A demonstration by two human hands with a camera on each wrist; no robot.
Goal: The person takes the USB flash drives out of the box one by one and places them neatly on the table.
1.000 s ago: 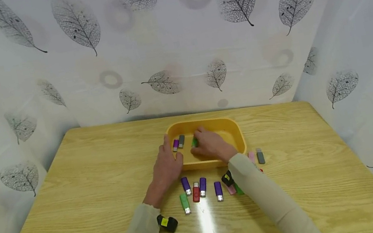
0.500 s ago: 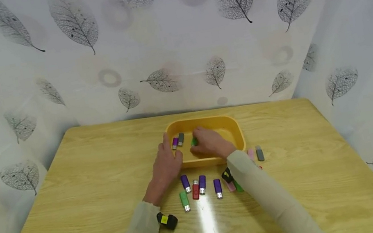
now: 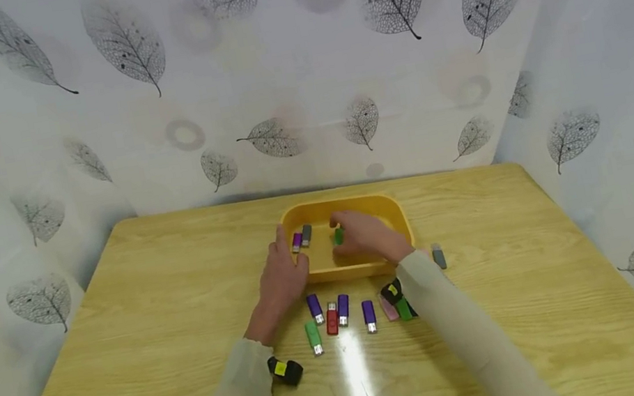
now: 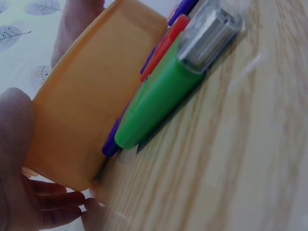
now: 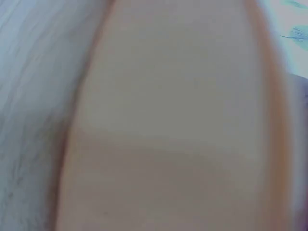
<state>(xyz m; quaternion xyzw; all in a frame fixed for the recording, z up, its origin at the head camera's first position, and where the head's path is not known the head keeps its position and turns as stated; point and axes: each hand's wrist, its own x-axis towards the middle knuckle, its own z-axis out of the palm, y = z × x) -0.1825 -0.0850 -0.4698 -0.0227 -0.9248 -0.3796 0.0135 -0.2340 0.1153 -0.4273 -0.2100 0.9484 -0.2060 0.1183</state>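
My left hand (image 3: 283, 276) grips the left end of the yellow plastic tray (image 3: 361, 270), thumb at the near rim; in the left wrist view its fingers (image 4: 57, 202) wrap the tray's corner. Over the middle of the tray is my right hand (image 3: 364, 232), with thumb and index finger around a green USB stick (image 3: 339, 236), which the hand partly covers. Left of it inside the tray lie a purple USB stick (image 3: 296, 242) and a grey USB stick (image 3: 306, 235). The right wrist view shows mostly a blurred, close tray wall (image 5: 168, 96).
In front of the tray lie several USB sticks, among them a green one (image 3: 313, 337), a red one (image 3: 331, 319) and a purple one (image 3: 370, 316). More lie partly under the right forearm (image 3: 467, 327). A grey stick (image 3: 438, 256) sits right of the tray on the wooden table (image 3: 177, 272).
My right hand has shifted slightly right, its thumb and index finger a little further apart, and the green USB stick has moved right with it. The left hand stays on the tray.
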